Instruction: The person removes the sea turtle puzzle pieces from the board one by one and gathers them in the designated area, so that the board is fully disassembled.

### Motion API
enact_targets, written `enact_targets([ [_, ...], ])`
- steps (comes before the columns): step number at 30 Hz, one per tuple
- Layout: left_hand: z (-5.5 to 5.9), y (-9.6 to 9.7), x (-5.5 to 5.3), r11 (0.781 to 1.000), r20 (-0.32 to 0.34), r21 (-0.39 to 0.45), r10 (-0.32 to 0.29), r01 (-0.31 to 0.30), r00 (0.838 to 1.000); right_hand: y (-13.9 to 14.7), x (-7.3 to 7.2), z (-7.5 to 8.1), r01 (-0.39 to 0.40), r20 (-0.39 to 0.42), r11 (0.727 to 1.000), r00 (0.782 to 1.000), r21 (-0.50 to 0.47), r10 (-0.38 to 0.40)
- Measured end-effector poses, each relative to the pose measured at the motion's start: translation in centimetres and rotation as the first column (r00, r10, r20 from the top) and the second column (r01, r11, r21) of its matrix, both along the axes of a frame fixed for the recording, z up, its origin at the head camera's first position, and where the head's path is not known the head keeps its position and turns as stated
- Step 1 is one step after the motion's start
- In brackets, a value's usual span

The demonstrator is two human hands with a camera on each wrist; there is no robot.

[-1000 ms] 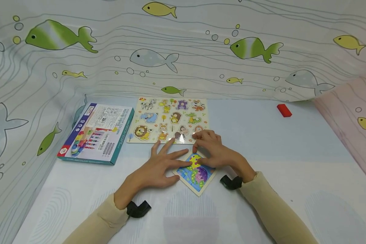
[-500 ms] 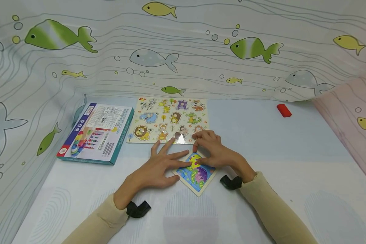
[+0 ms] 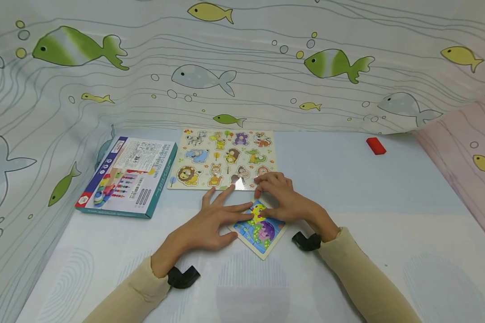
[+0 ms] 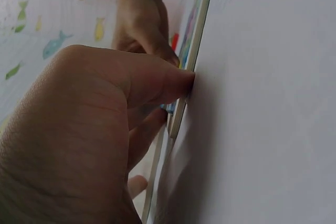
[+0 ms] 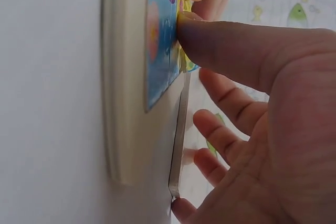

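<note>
A small square jigsaw puzzle [image 3: 250, 233] in a pale wooden frame lies cornerwise on the table, showing a yellow and purple cartoon picture. My left hand [image 3: 208, 224] spreads over its left side, index fingertip on the picture and thumb [image 4: 176, 82] at the frame's edge. From the right, my right hand [image 3: 283, 199] pinches a yellow puzzle piece [image 5: 182, 61] at the far corner between thumb and index finger. That piece stands slightly proud of the picture in the right wrist view. Its other fingers reach over the edge of the animal peg puzzle [image 3: 217, 168].
A flat toy box [image 3: 129, 177] lies at the left, beside the animal puzzle. At the back right of the table sits a red block [image 3: 376, 146]. A fish-print sheet [image 3: 266, 80] hangs behind.
My left hand's fingers have shifted very slightly on the puzzle. The right hand keeps its place, and the puzzle has not moved.
</note>
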State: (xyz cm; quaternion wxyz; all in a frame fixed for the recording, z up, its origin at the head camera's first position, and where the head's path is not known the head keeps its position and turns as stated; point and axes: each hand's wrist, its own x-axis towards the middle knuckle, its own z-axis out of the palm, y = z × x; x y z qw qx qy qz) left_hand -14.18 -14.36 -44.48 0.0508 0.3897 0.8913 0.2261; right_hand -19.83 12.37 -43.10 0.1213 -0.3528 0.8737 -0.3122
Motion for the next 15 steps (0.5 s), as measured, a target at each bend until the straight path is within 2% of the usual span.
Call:
enact_targets([
  [9, -0.2, 0.0, 0.0, 1.000, 0.004, -0.008, 0.012, -0.012, 1.000, -0.1, 0.6, 0.3, 0.073, -0.131, 0.994, 0.990, 0.084, -0.062],
  [11, -0.2, -0.1, 0.0, 1.000, -0.003, 0.001, 0.014, -0.014, 1.000, -0.1, 0.9, 0.4, 0.069, -0.113, 0.996, 0.992, 0.060, -0.062],
  [15, -0.3, -0.1, 0.0, 1.000, -0.021, 0.017, 0.021, -0.021, 1.000, -0.2, 1.3, 0.4, 0.051, -0.015, 0.999, 0.999, -0.016, -0.051],
])
